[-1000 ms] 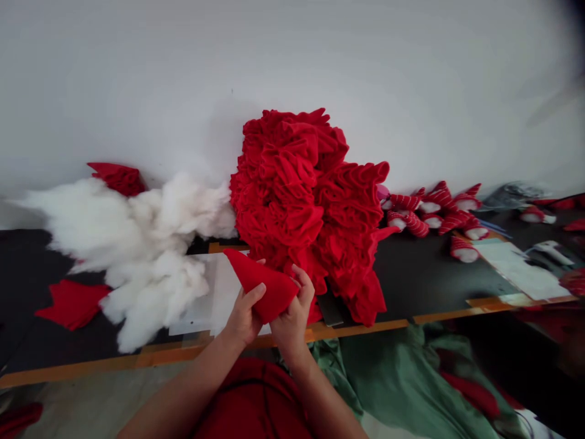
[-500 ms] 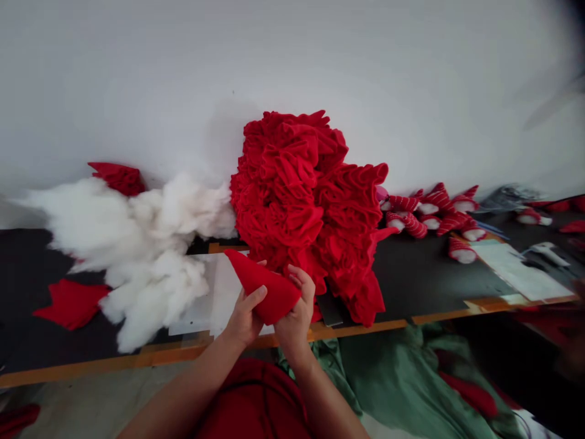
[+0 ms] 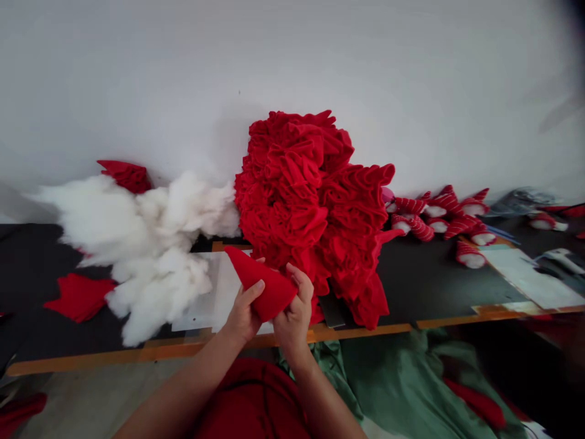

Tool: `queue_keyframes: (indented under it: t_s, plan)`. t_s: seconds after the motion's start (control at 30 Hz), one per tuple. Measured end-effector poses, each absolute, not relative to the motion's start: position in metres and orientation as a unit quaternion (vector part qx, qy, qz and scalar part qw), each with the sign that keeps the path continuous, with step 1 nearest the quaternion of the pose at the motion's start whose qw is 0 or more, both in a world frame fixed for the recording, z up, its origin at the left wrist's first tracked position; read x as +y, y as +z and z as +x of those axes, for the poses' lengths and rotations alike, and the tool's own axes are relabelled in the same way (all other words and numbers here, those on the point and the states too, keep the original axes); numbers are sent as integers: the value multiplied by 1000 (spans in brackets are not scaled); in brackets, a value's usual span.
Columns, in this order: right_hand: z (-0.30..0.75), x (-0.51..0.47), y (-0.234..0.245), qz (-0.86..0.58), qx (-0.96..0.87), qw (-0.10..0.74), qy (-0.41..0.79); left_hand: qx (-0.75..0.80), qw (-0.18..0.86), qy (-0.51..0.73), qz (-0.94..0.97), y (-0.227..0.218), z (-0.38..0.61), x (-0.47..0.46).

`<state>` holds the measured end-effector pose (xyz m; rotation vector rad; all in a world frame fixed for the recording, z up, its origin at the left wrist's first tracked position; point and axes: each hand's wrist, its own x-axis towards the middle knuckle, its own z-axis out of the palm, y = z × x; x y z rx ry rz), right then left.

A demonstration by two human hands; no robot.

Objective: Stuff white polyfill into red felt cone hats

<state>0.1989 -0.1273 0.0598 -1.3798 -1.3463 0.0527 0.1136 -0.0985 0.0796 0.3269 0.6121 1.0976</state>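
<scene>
Red felt cone (image 3: 267,286) sits gripped in our left hand (image 3: 244,314) and right hand (image 3: 295,317), fingers curled closed on it; a big heap of red fabric (image 3: 297,195) and fluffy white stuffing (image 3: 150,256) remain, a few striped stuffed cones (image 3: 439,216) lying done.

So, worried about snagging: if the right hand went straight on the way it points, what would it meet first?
Probably the heap of red fabric just past the right hand, which holds a red fabric cone; depth is unclear, so it may already touch.
</scene>
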Motion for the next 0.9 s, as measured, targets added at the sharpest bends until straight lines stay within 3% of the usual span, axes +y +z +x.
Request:
queue_keyframes:
  t_s: [0.47,0.7,0.9]
  plan:
    - [200,-126,59,-596,-622,507,35,300,800,502,134,79,113,-99]
    - [194,-120,63,-615,-502,607,30,291,809,490,145,78,123,-107]
    - [199,-131,63,-591,-542,597,7,279,801,516,120,79,118,-96]
